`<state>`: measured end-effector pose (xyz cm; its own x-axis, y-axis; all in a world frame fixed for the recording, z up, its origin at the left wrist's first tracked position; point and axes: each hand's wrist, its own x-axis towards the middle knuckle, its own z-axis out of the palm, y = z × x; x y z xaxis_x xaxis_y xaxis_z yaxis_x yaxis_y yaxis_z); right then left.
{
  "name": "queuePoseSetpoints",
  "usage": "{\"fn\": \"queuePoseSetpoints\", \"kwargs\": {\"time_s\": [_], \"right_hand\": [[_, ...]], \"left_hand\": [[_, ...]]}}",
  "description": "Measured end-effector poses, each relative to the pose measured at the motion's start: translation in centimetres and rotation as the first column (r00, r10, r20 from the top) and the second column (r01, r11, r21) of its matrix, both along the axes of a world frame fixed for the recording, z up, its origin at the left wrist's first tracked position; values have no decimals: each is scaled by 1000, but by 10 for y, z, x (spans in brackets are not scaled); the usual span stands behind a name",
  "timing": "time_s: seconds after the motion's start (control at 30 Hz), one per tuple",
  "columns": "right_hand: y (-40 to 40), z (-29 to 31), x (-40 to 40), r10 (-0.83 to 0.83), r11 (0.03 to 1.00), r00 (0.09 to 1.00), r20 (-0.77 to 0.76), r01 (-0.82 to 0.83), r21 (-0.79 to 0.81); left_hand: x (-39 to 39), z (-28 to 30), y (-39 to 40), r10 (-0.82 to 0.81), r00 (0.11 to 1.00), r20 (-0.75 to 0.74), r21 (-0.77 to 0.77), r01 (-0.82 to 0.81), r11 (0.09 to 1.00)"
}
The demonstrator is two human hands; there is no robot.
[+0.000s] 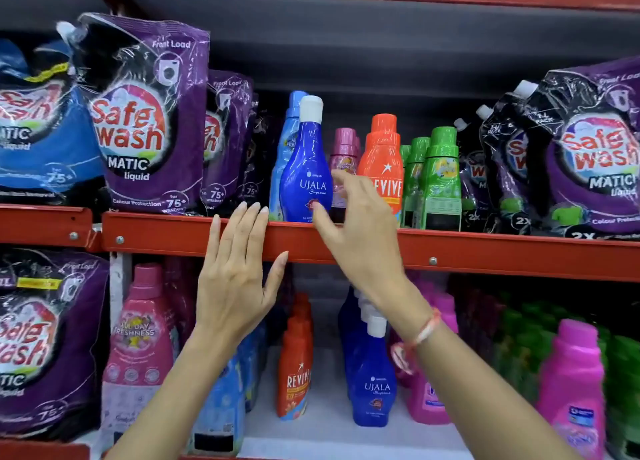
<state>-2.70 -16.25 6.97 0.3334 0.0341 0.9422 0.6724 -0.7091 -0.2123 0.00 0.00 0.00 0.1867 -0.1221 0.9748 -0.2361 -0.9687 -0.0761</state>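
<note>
Hands hover at the red shelf (485, 251), the left hand (235, 276) flat and open, the right hand (360, 231) loosely spread, gripping nothing. The blue bottle (306, 179) stands upright on it, just beside the right hand.

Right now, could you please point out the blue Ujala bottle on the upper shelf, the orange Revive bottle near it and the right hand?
upper blue Ujala bottle (304, 182): head view, its label.
upper orange Revive bottle (382, 151): head view, its shoulder.
right hand (360, 227): head view, back of the hand.
</note>
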Motion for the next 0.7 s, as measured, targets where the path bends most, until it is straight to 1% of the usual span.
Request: {"fn": "queuePoseSetpoints", "kwargs": {"time_s": [0.13,0.23,0.33,0.5,0.7], "right_hand": [[30,14,8,-117,993,977,-180,119,2],[41,19,18,-176,983,956,-233,183,9],[44,23,20,-194,977,955,-225,208,41],[47,21,22,-130,981,974,-185,154,120],[38,29,4,-51,967,997,-56,64,248]], "left_hand": [[-3,3,6,-52,998,29,16,52,999],[-4,6,14,-78,997,29,59,76,995],[-3,7,19,-87,996,33,86,84,993],[-2,5,18,-100,994,33,80,97,992],[-2,-2,19,-127,991,29,68,125,990]]}}
